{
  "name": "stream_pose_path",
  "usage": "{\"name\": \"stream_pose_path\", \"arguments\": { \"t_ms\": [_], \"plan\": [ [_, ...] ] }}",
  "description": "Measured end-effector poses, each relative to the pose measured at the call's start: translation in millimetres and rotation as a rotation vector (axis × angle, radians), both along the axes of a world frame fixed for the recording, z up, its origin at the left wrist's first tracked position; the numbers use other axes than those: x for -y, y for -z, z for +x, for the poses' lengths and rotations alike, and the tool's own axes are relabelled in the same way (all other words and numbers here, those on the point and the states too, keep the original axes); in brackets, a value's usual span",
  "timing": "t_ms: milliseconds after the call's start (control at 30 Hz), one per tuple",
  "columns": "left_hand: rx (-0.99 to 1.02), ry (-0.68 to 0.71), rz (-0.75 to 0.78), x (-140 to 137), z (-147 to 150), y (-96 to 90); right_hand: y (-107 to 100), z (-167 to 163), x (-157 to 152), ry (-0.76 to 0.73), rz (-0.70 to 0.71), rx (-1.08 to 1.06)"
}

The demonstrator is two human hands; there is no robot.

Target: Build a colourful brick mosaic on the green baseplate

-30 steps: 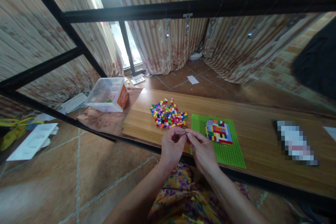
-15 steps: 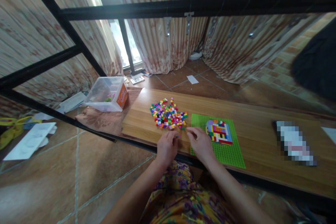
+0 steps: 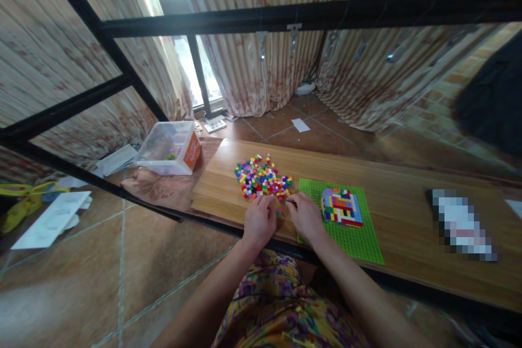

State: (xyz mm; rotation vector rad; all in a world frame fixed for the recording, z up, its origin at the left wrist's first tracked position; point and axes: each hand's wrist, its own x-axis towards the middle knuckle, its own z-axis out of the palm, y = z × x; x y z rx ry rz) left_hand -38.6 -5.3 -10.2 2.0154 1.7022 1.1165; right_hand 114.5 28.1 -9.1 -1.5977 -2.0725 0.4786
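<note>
Small coloured toy bricks (image 3: 261, 176) lie in a loose pile on the wooden tabletop. At the pile's near edge is my left hand (image 3: 260, 221), its fingers curled and closed; what they hold, if anything, is hidden. My right hand (image 3: 305, 217) is pinched over the left edge of the green baseplate (image 3: 369, 239), with a tiny dark spot at the fingertips too small to name. Between the hands, a few green and pink bricks (image 3: 279, 211) rest on the wood. On the baseplate, right of my right hand, sits a low multicoloured brick build (image 3: 342, 207).
A clear plastic box (image 3: 169, 149) with an orange label stands beyond the table's left end. A blurred-out flat object (image 3: 463, 225) lies on the tabletop (image 3: 408, 212) at right. Black metal bars (image 3: 285, 15) cross in front of the curtains (image 3: 244, 70).
My left hand has moved slightly forward to the pile's edge. My right hand's fingers have drawn closer together in a pinch. The view has shifted a little.
</note>
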Motion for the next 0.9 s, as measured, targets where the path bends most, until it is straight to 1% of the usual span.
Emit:
{"name": "stream_pose_path", "arguments": {
  "t_ms": [100,233,333,467,633,733,833,900],
  "plan": [
    [-0.14,0.06,0.004,-17.7,6.9,-4.8,-3.0,5.4,3.7,0.054,0.004,-0.078],
    [-0.369,0.141,-0.073,-38.9,18.1,-10.8,-9.4,12.4,8.6,0.085,0.001,-0.146],
    [-0.45,0.164,-0.109,-47.4,23.3,-13.3,-13.8,15.5,11.5,0.101,0.014,-0.192],
    [-0.47,0.188,-0.114,-48.7,24.6,-13.1,-16.0,15.4,13.3,0.102,0.036,-0.224],
    [-0.428,0.202,-0.083,-41.4,23.0,-13.9,-18.2,13.7,17.7,0.109,0.046,-0.248],
    [-0.403,0.256,-0.071,-37.7,24.0,-17.3,-22.2,18.0,25.3,0.123,0.069,-0.275],
    [-0.403,0.325,-0.072,-36.9,27.7,-18.6,-26.9,27.1,34.5,0.171,0.088,-0.303],
    [-0.418,0.338,-0.078,-38.0,31.5,-17.1,-30.1,33.3,39.4,0.194,0.089,-0.319]
  ]
}}
